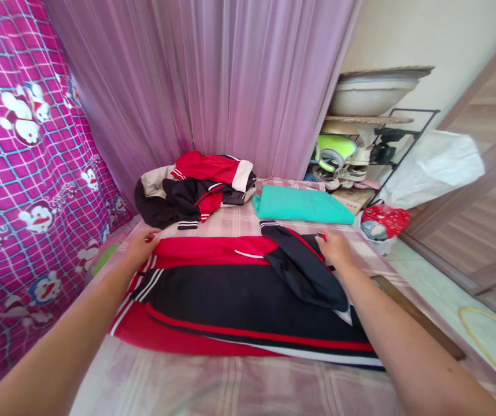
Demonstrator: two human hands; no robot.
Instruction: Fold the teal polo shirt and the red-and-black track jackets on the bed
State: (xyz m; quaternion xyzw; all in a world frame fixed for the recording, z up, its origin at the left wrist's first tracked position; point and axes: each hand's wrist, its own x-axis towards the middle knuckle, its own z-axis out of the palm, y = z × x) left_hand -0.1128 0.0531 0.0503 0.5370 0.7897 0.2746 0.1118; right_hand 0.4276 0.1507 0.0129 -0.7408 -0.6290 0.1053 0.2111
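Jacket (pixel 230 292) gripped at its far edge, looks like: left hand (pixel 143 247) and right hand (pixel 335 248) pinched nearly closed; lifting needs even tension imo.

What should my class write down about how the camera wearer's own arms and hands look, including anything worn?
Both forearms show no sleeves. The left hand and right hand are ungloved, with no watch or bracelet visible. Rings are too unclear to judge.

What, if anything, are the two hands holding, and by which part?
The red and black garment, by its far edge: the left hand pinches the left corner, the right hand the right end.
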